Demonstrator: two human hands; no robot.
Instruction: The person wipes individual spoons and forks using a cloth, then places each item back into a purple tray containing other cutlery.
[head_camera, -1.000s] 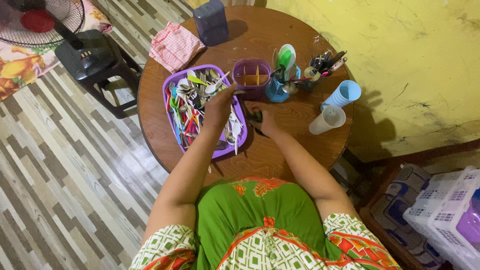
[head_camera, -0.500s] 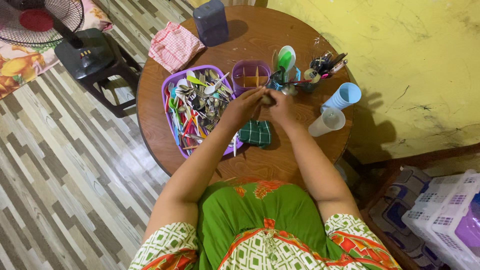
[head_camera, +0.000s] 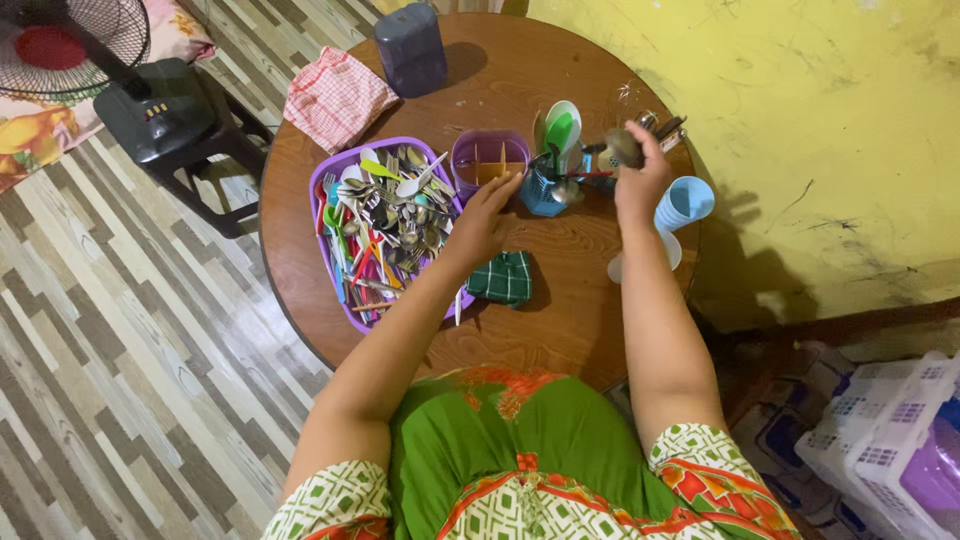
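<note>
A metal spoon (head_camera: 622, 147), bowl end showing, is held raised just right of the blue cutlery holder (head_camera: 547, 192)

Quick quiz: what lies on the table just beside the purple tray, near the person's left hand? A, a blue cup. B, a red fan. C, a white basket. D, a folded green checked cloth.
D: the green cloth lies folded on the table against the tray's right edge, just below the left hand; the blue cup stands farther right, by the right hand.
</note>
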